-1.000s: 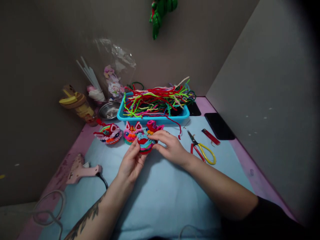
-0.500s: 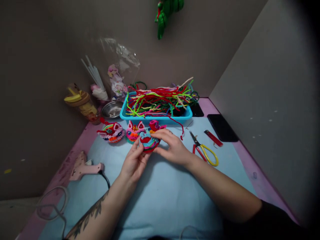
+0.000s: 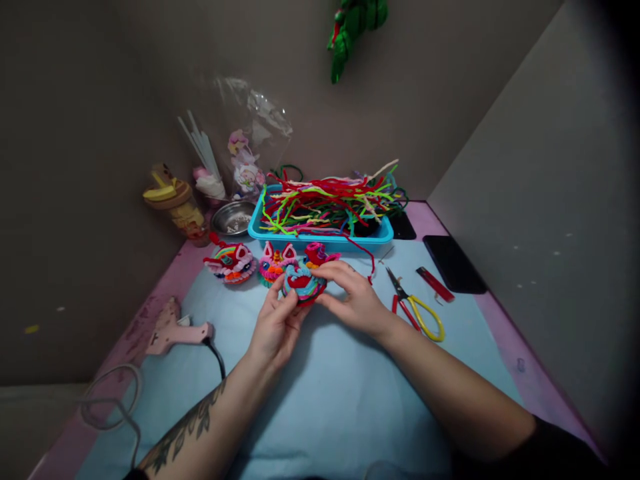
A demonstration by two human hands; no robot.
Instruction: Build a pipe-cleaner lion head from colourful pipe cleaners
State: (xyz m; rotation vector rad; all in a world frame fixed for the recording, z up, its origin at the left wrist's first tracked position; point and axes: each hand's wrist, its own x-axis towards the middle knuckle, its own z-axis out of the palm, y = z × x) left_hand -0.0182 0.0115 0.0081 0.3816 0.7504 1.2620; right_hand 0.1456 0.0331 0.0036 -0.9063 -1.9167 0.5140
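Note:
A small round ornament of blue, red and pink fuzzy stems (image 3: 303, 283) is held up over the middle of the cloth. My left hand (image 3: 277, 327) grips its left and lower side, the thumb resting on the front. From the right, my right hand (image 3: 356, 299) pinches its edge between thumb and fingers. Just behind are a pink animal-faced ornament with pointed ears (image 3: 273, 264) and a red and magenta piece (image 3: 316, 253), both partly covered. Further left sits another animal-faced ornament (image 3: 231, 264) in red and pink.
A blue tray (image 3: 320, 240) heaped with coloured stems stands at the back. Scissors (image 3: 411, 308), a red cutter (image 3: 435, 284) and a black phone (image 3: 454, 264) lie right. At left are a pink glue gun (image 3: 177, 329) with its cord, a metal bowl (image 3: 233, 219) and a cup (image 3: 177, 208).
The whole view has shifted, so everything appears slightly further right. Both hands still hold the ornament, which looks tipped a little, with more of its red centre showing.

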